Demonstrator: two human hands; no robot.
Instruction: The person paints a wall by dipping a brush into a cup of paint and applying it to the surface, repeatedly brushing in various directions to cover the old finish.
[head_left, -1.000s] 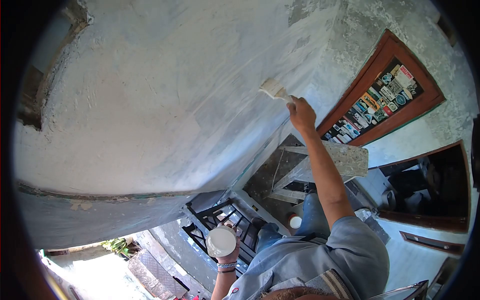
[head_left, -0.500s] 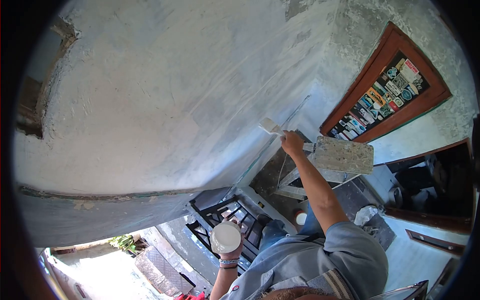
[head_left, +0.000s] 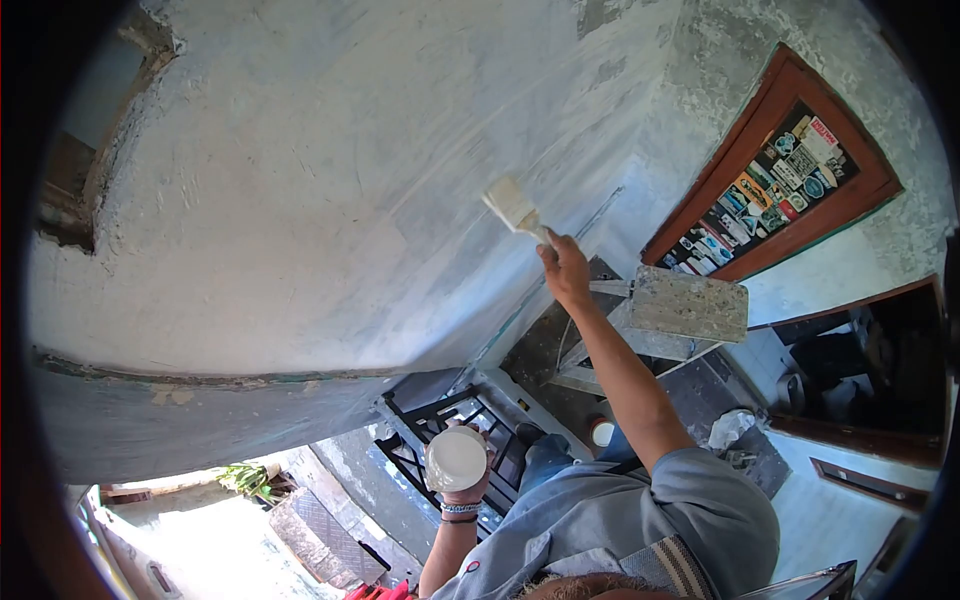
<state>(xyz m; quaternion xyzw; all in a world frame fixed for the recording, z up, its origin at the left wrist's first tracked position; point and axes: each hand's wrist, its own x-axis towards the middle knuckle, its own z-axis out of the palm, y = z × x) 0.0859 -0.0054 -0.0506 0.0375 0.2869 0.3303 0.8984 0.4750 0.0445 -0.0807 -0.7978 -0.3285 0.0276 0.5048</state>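
**Brush tilted up-left from the right hand, bristles against the wall**

Gripping the handle in a closed fist, the right hand (head_left: 565,268) holds the paintbrush (head_left: 513,209) with its long axis running up and to the left, bristles on the pale wall (head_left: 300,200) near its inner corner. The left hand (head_left: 462,485), lower and well apart, cups a white paint container (head_left: 455,459), fingers wrapped around it. A ladder top (head_left: 690,305) sits just beside the right forearm.

Brush (head_left: 512,207) is lying against the wall (head_left: 300,200); stepladder (head_left: 685,305) is standing right of brush, cup (head_left: 455,459) below it.
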